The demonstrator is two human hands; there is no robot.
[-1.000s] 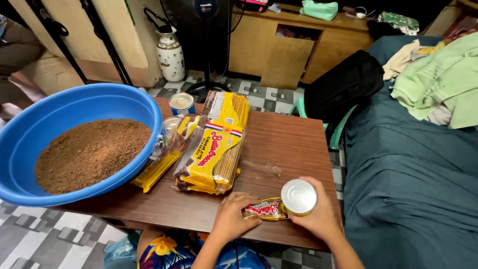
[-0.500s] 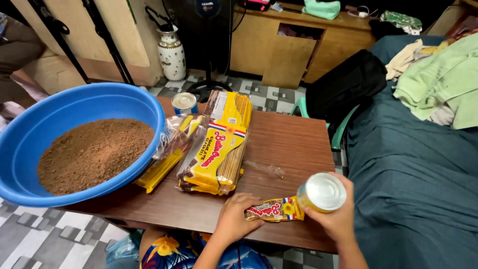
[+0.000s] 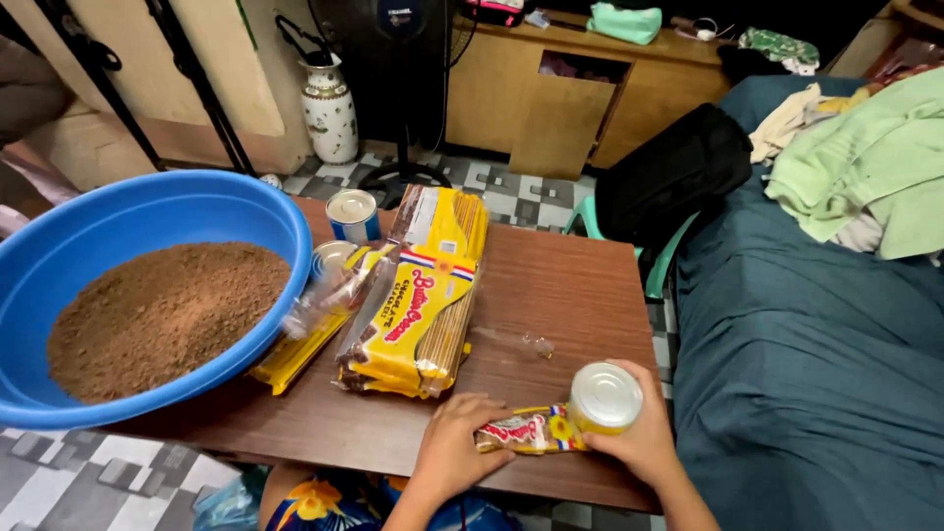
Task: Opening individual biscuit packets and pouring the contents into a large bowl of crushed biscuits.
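**Can and packet held at the near edge of the worktop**

A silver-topped can (image 3: 605,398) is clasped upright by the right hand (image 3: 644,442), fingers wrapped around its side, at the near right of the brown worktop (image 3: 560,285). Just left of it, a small red-and-yellow packet (image 3: 526,431) lies flat — touching the can and pressed down by the left hand (image 3: 454,454), whose fingers are curled over its left end. Farther in, a large yellow cracker pack (image 3: 423,295) is laid lengthwise. At the far left a blue basin (image 3: 147,211) of brown crumbs (image 3: 162,315) overhangs the edge — two more cans (image 3: 351,214) stand beside it.
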